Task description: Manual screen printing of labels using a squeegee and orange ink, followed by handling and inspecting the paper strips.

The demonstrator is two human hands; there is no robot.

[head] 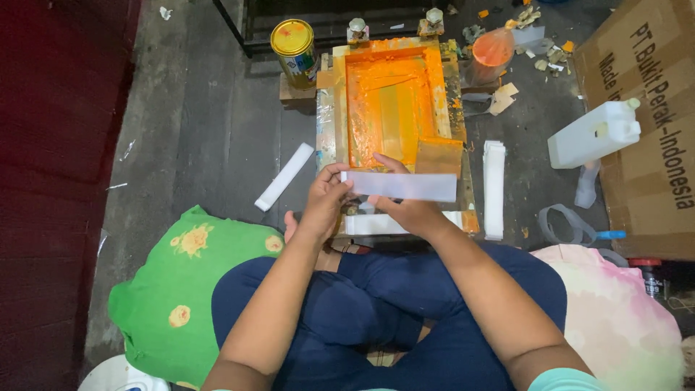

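I sit cross-legged on the floor in front of a wooden screen-printing frame (329, 108) smeared with orange ink. Both hands hold a long white translucent strip (405, 186) flat over the frame's near edge. My left hand (323, 199) pinches the strip's left end. Under the strip's middle, my right hand (409, 210) supports it from below. A brown squeegee piece (439, 155) lies on the frame just beyond the strip. Another white strip (376, 224) lies beneath my hands at the frame's front.
A stack of white strips (494, 188) lies right of the frame, one loose strip (284, 176) left. A yellow-lidded can (294, 45), an orange bag (492, 48), a white jug (594, 134), a cardboard box (651, 123), a green pillow (174, 289) and a pink pillow (615, 311) surround me.
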